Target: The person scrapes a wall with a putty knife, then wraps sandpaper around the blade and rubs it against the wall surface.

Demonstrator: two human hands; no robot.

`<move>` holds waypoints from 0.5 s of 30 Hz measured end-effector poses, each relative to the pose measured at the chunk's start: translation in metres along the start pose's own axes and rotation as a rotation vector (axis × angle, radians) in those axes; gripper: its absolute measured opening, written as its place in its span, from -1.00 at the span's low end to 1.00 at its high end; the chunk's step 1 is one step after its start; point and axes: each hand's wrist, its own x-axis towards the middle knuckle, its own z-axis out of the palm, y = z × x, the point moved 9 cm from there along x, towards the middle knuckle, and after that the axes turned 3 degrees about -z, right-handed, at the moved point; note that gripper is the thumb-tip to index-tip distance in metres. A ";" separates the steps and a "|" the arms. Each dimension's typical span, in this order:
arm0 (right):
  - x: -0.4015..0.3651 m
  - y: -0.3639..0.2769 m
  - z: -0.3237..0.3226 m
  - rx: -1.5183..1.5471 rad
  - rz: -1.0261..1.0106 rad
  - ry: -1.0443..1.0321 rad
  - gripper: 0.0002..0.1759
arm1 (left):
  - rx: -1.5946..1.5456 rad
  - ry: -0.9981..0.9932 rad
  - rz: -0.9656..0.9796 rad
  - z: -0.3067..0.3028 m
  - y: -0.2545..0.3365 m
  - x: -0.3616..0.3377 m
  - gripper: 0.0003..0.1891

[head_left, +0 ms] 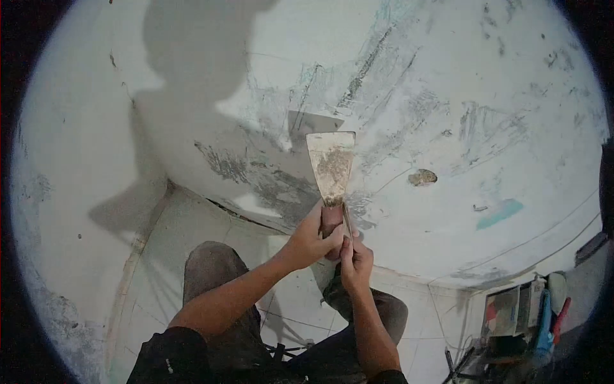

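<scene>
A putty knife [331,168] points up and away from me in the middle of the head view. Its wide blade is smeared with grey-brown residue, and its handle is reddish brown. My left hand [308,242] is closed around that handle. Close beside it, my right hand [357,264] is closed, thumb and fingers pinching a thin flat tool [348,221] seen edge-on against the handle; its exact kind is hard to make out. Behind the blade is the white wall [396,224], with grey scraped patches and the blade's shadow on it.
A hole [423,177] and a turquoise patch [500,214] mark the wall to the right. White floor tiles [409,307] lie below, around my bent knees [214,272]. At lower right stands a cluster of items, including a blue object [545,323] and a red one [561,318].
</scene>
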 end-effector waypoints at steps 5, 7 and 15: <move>0.002 0.001 -0.008 -0.102 0.046 0.076 -0.67 | 0.012 -0.086 -0.172 0.012 -0.039 0.001 -0.27; 0.003 0.006 -0.012 -0.105 0.002 0.092 -0.67 | 0.017 -0.103 -0.143 0.014 -0.033 0.001 -0.21; 0.015 -0.046 -0.031 -0.382 -0.357 0.153 -0.84 | -0.169 -0.245 -0.336 0.029 -0.028 -0.005 -0.40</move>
